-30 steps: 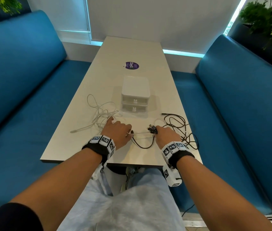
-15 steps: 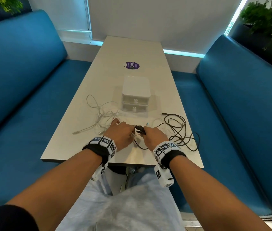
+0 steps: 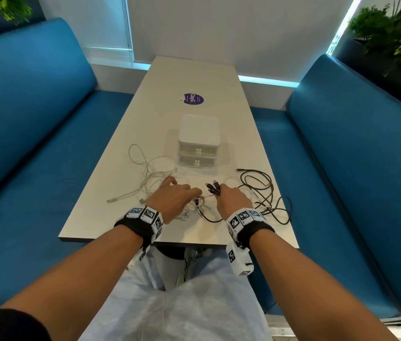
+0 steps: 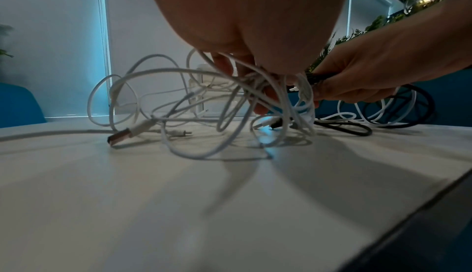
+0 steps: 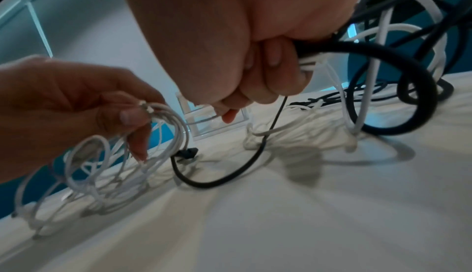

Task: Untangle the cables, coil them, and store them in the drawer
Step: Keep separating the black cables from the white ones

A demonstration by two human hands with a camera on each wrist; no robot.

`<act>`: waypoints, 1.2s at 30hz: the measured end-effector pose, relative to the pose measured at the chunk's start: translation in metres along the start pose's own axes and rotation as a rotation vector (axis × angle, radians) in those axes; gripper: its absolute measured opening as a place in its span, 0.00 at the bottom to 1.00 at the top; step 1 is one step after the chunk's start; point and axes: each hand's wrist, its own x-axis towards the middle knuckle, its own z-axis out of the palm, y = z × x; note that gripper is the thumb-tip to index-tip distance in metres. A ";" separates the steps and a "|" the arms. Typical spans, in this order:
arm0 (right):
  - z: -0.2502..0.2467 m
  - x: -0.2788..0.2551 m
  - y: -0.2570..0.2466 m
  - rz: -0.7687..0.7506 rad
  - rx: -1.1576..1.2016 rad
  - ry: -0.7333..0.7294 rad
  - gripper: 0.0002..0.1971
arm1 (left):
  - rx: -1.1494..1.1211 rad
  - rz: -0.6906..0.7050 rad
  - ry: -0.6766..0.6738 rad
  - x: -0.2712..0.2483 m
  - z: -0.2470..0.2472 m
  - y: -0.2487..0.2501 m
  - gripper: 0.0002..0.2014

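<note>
A tangle of white cables (image 3: pixel 150 179) (image 4: pixel 178 98) (image 5: pixel 122 155) lies left of centre on the pale table (image 3: pixel 194 75). My left hand (image 3: pixel 177 196) (image 5: pixel 76 98) holds several white loops with curled fingers. Loops of black cable (image 3: pixel 261 190) (image 5: pixel 413 86) spread to the right, a white strand mixed in. My right hand (image 3: pixel 230 198) (image 4: pixel 362 74) (image 5: pixel 255 70) grips the black cable near its dark plug ends (image 3: pixel 213 187), fingers curled round it. The small white two-drawer box (image 3: pixel 198 143) stands behind both hands, drawers closed.
A purple round sticker (image 3: pixel 194 98) lies farther up the table. Blue bench seats (image 3: pixel 34 119) (image 3: pixel 357 143) run along both sides. The table's near edge (image 3: pixel 177 239) is just behind my wrists. Green plants (image 3: pixel 396 35) stand at the back right.
My right hand came in towards the left hand, then drew back right slightly, lifting the black plug ends. The left hand stayed on the white cables.
</note>
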 end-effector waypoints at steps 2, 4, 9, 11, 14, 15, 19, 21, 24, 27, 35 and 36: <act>-0.002 0.001 -0.002 0.011 0.041 -0.015 0.11 | -0.023 -0.008 0.001 0.000 -0.001 -0.002 0.32; -0.004 0.003 -0.005 0.002 0.063 -0.015 0.12 | -0.071 -0.009 0.039 0.002 -0.003 -0.004 0.31; -0.006 0.008 -0.006 0.034 0.045 -0.005 0.09 | -0.218 -0.049 0.121 0.006 -0.007 0.003 0.24; -0.006 0.009 0.007 0.088 0.045 -0.001 0.09 | -0.252 -0.122 0.095 0.004 -0.006 -0.001 0.21; -0.005 0.007 0.024 0.160 0.075 -0.075 0.12 | -0.188 -0.156 0.018 0.002 -0.007 -0.011 0.13; -0.004 0.006 0.025 0.159 0.082 -0.102 0.12 | -0.136 -0.135 -0.016 0.001 -0.008 -0.012 0.10; -0.003 0.008 0.017 0.120 0.115 -0.098 0.13 | -0.113 -0.127 -0.061 -0.001 -0.003 -0.005 0.17; -0.003 0.008 0.013 0.102 0.135 -0.090 0.13 | -0.137 -0.108 -0.004 0.001 -0.003 0.004 0.24; 0.000 0.010 0.010 0.074 0.161 -0.072 0.13 | -0.206 -0.068 0.057 0.007 -0.006 0.015 0.32; 0.001 0.011 0.007 0.067 0.184 -0.055 0.12 | -0.345 -0.075 0.020 0.012 -0.011 0.023 0.37; -0.002 0.010 0.003 0.117 0.193 -0.049 0.14 | -0.391 -0.315 0.012 0.024 -0.017 0.035 0.24; -0.003 0.010 0.005 0.133 0.195 -0.040 0.14 | -0.379 -0.320 -0.019 0.024 -0.014 0.032 0.20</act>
